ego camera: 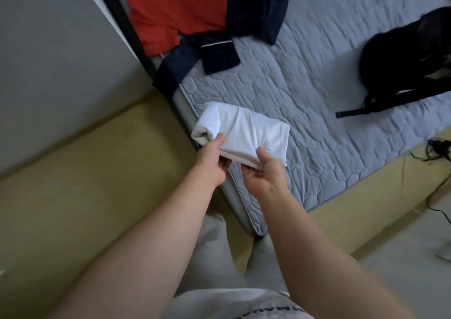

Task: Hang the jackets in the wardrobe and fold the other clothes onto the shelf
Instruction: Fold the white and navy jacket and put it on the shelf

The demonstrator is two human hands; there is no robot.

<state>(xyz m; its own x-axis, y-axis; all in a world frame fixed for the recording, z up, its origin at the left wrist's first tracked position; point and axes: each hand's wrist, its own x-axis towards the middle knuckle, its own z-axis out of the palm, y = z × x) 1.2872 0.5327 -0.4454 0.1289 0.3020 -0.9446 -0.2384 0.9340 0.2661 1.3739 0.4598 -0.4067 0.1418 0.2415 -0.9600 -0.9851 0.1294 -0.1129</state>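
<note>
Folded white garment (246, 128), compact bundle, held up over the near corner of the mattress (317, 104); whether its far end touches the mattress cannot be told. Rolled fold at its left end, loose edge hanging at the right.

Left hand (214, 156) grips the bundle's near left edge: thumb on top, fingers tucked under the cloth and mostly hidden. Right hand (264, 172) grips the near right edge the same way, thumb over the top, fingers curled beneath, tips hidden by fabric. Both forearms bare, reaching in from the bottom of the frame.

Mattress is blue-grey, quilted in a hexagon pattern, lying low on a yellowish floor (85, 177). At its far left, a red garment (175, 13), partly cut off by the top edge. Beside and overlapping it, a dark navy garment (256, 13), crumpled, type unclear. Nearer, a navy piece with white piping (219, 55), folded over; part hangs off the mattress edge.

Black backpack (410, 57) at far right of the mattress, blurred, cut by the frame, one strap trailing toward the middle. Black cable (436, 148) on the floor at right, its end out of frame.

Grey panel (48, 38) fills the upper left; wall or door, can't say. Person's grey trousers and a pale top with unreadable lettering at the bottom.
</note>
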